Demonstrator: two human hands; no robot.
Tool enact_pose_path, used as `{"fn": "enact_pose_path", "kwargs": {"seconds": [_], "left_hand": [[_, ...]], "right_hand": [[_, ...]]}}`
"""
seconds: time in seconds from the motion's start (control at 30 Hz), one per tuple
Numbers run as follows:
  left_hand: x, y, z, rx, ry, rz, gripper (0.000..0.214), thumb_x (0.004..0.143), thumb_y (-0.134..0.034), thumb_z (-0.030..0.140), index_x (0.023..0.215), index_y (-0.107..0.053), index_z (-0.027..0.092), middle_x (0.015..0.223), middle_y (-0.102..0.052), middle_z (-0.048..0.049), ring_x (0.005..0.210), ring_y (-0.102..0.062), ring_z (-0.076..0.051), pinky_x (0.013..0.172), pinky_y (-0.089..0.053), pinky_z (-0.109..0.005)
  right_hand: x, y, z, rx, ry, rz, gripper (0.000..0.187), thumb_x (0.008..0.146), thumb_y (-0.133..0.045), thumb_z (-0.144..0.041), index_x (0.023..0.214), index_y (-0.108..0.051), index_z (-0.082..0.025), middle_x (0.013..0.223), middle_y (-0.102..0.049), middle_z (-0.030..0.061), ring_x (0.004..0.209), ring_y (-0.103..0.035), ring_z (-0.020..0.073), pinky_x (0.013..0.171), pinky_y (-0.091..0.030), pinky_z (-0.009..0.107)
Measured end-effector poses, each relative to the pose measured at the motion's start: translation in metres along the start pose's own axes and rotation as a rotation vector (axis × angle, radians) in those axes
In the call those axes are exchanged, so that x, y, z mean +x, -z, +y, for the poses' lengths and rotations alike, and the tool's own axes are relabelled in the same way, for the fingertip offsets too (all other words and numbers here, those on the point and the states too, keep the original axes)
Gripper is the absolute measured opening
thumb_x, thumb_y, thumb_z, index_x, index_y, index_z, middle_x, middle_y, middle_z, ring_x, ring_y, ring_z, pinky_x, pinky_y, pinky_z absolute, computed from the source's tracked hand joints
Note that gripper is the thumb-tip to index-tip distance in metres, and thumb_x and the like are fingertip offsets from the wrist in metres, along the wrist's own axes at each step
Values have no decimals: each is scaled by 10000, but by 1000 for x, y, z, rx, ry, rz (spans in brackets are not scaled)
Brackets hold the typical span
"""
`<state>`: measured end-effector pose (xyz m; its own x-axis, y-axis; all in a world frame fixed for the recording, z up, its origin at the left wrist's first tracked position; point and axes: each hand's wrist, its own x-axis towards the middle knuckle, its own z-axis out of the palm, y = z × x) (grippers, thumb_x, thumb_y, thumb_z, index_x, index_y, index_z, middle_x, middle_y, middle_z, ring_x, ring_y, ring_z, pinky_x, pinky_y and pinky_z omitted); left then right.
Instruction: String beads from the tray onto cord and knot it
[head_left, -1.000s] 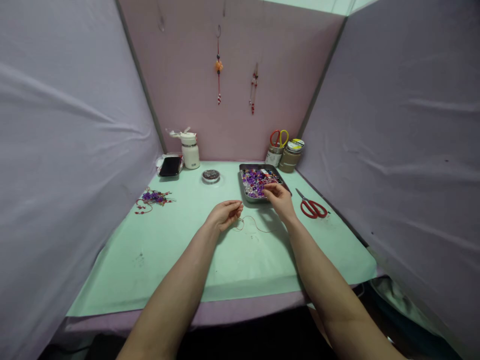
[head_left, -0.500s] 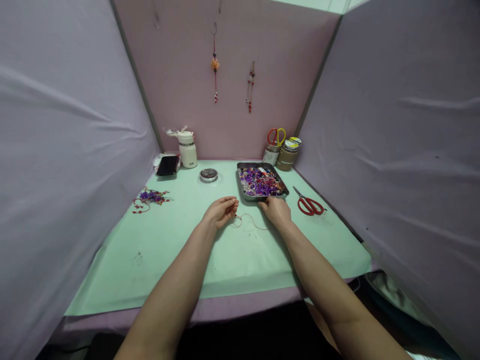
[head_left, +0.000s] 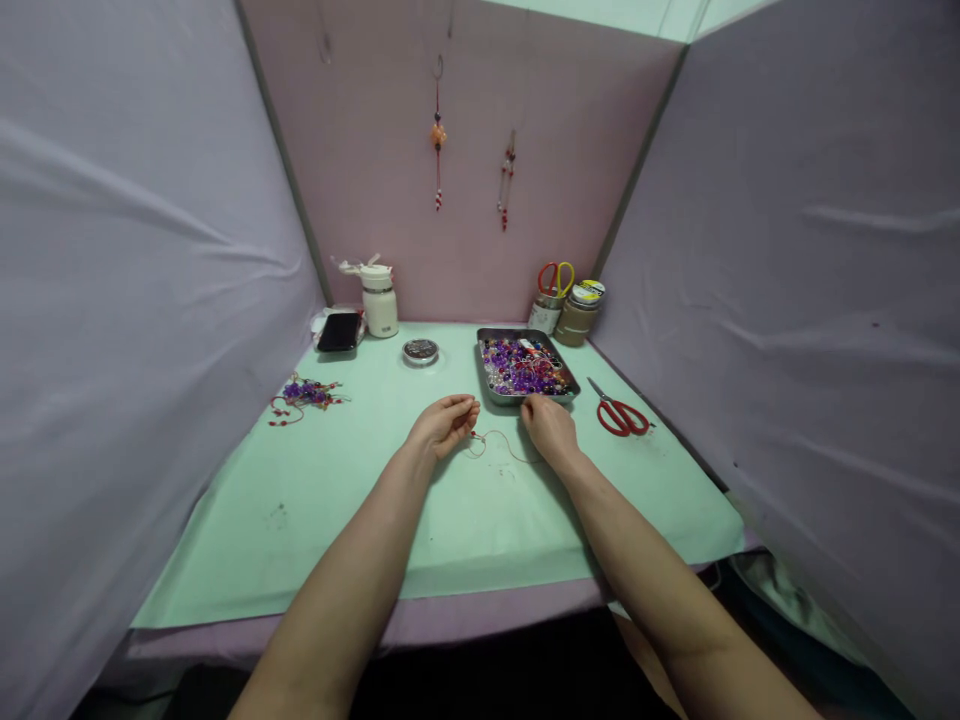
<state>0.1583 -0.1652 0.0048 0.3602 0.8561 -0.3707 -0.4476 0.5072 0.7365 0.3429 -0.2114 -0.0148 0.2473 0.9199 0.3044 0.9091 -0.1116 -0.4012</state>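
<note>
My left hand (head_left: 448, 425) is closed in a pinch at the table's middle. A thin red cord (head_left: 504, 437) with small red beads hangs from just below its fingertips and curves across the cloth toward my right wrist. My right hand (head_left: 551, 430) is closed, knuckles up, by the front edge of the metal tray (head_left: 513, 399). Whatever its fingertips hold is hidden. Purple, clear and dark beads (head_left: 525, 368) fill that tray, with red and white cord among them.
Red-handled scissors (head_left: 621, 415) lie right of the tray. At the back stand jars (head_left: 579, 312), a spool (head_left: 420, 351), a white bottle (head_left: 381, 305) and a phone (head_left: 340, 332). Beaded strands (head_left: 306, 393) lie at left; beaded pendants (head_left: 438, 135) hang on the back wall.
My right hand has shifted slightly, its fingers drawing closer together at the tray's front edge. My left hand keeps its pinch. The whole view has tilted a little.
</note>
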Motion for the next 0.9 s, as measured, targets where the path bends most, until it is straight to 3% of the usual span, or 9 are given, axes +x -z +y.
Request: {"fn": "enact_pose_path", "kwargs": {"seconds": [0.13, 0.23, 0.4, 0.53, 0.9], "left_hand": [[1, 1, -2, 11, 16, -31, 111, 814, -560, -11, 815, -600, 93, 716, -670, -67, 661, -652, -82, 637, -531, -156], [0, 0, -3, 35, 32, -78, 110, 816, -562, -7, 821, -608, 92, 722, -673, -67, 651, -650, -79, 633, -536, -152], [-2, 0, -4, 72, 51, -157, 88, 829, -568, 21, 816, -622, 89, 733, -677, -70, 637, -648, -82, 609, -537, -157], [-2, 0, -5, 67, 64, -195, 74, 830, -575, 33, 817, -635, 75, 728, -671, -73, 647, -651, -87, 617, -539, -157], [-4, -2, -4, 41, 75, -227, 141, 862, -514, 23, 807, -637, 63, 719, -660, -68, 648, -650, -79, 620, -536, -144]], "right_hand": [[-1, -5, -7, 617, 145, 123, 199, 882, -488, -337, 855, -594, -170, 789, -637, 42, 707, -561, 162, 667, -431, 276], [-4, -5, -17, 859, 215, 148, 196, 870, -530, -363, 830, -587, -180, 756, -589, 15, 688, -526, 144, 644, -424, 270], [-9, -1, -28, 823, 373, 246, 159, 869, -565, -286, 746, -597, -190, 774, -544, 21, 742, -508, 147, 665, -407, 286], [-11, -2, -28, 801, 429, 234, 138, 878, -562, -255, 761, -602, -195, 773, -544, 20, 742, -512, 147, 654, -406, 288], [-10, -3, -27, 790, 448, 177, 135, 878, -568, -262, 761, -597, -202, 756, -533, 15, 689, -488, 141, 610, -391, 287]]}}
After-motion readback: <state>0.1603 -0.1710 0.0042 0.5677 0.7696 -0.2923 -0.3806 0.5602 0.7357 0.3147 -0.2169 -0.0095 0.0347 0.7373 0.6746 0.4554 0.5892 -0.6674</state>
